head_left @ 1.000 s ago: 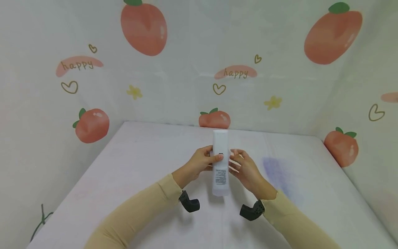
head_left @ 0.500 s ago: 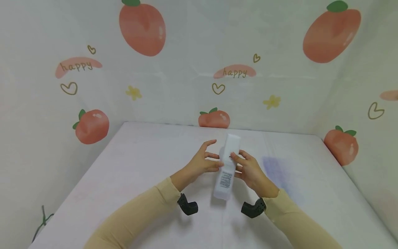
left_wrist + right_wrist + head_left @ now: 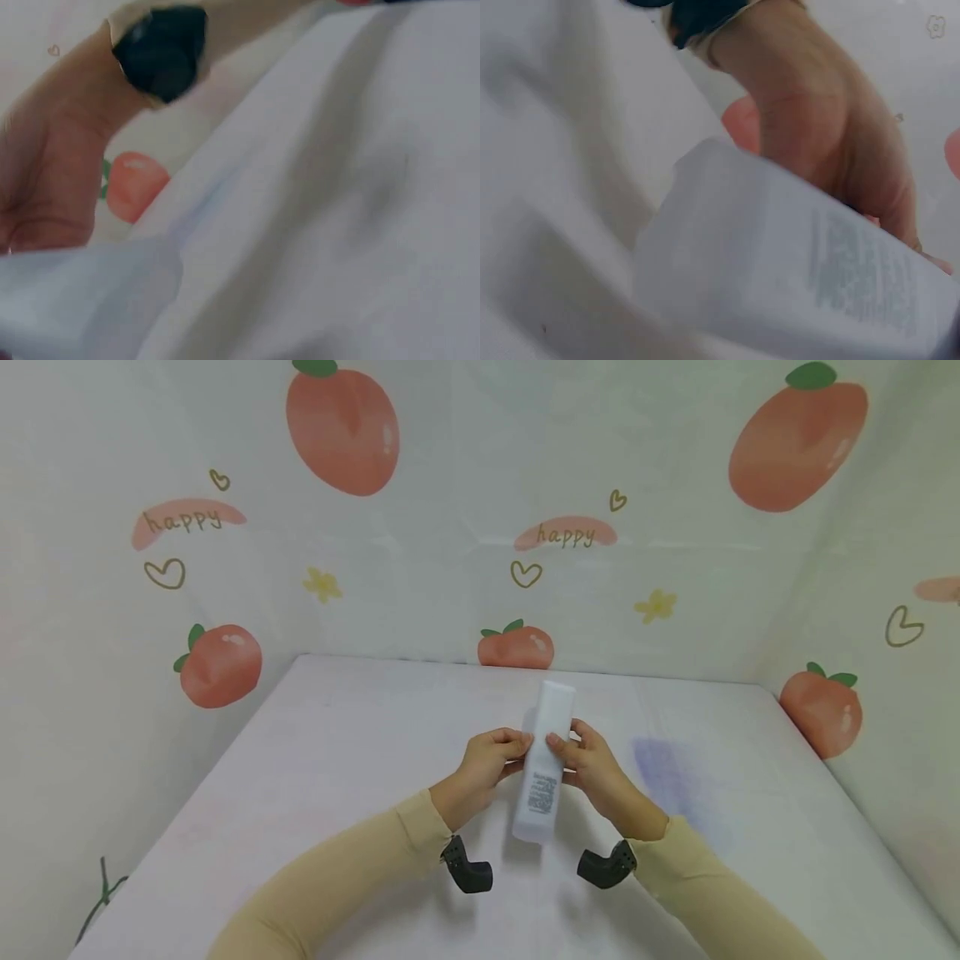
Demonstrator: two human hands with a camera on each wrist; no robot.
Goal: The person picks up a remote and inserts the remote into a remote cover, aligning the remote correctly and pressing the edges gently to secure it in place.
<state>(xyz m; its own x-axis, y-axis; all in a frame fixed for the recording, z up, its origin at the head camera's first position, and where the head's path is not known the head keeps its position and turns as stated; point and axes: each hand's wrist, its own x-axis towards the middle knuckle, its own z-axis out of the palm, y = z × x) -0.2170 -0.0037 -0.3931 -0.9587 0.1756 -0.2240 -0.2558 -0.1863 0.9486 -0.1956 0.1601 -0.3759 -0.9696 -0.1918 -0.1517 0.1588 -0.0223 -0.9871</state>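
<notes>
A long white remote control (image 3: pixel 542 777) is held up over the table, tilted slightly to the right, its back with a block of grey print facing me. My right hand (image 3: pixel 603 781) grips its right side, thumb lying across the back. At the left edge, my left hand (image 3: pixel 480 772) pinches it between thumb and fingers. The lower end of the remote control (image 3: pixel 720 240) fills much of the right wrist view, with the right hand (image 3: pixel 825 127) behind it. In the left wrist view, part of the remote control (image 3: pixel 82 300) appears below the left hand (image 3: pixel 56 165).
A white-covered table (image 3: pixel 360 727) spreads beneath both hands, with a bluish-purple stain (image 3: pixel 667 777) at the right. Behind it hangs a white curtain (image 3: pixel 450 527) printed with peaches and hearts. A dark green cord (image 3: pixel 103 893) shows at the lower left.
The remote control has tilted to the right. My right hand has taken hold of it, while the left let go with spread fingers and now pinches the left edge.
</notes>
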